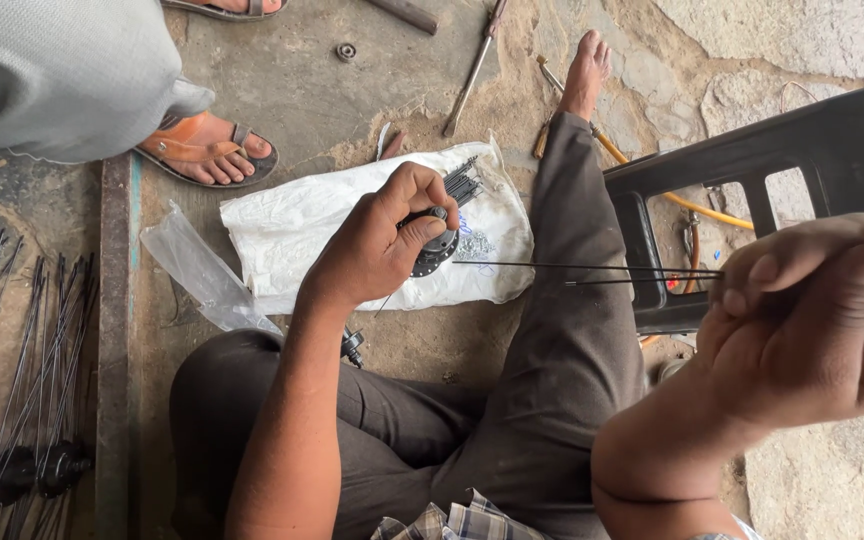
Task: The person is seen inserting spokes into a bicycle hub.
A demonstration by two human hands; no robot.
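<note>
lying at the far left were finished spoked hubs (22, 470) on the ground. near the middle, the left hand (377, 245) curled tight around a dark wheel hub (434, 250), above a white sack (302, 225) with a bundle of loose spokes (462, 180). to the right, the right hand (812, 320) pinched two thin spokes (592, 272) by their near ends. the hub looked heavy and rigid, best gripped round its body; the spokes seemed light, springy, easily bent.
</note>
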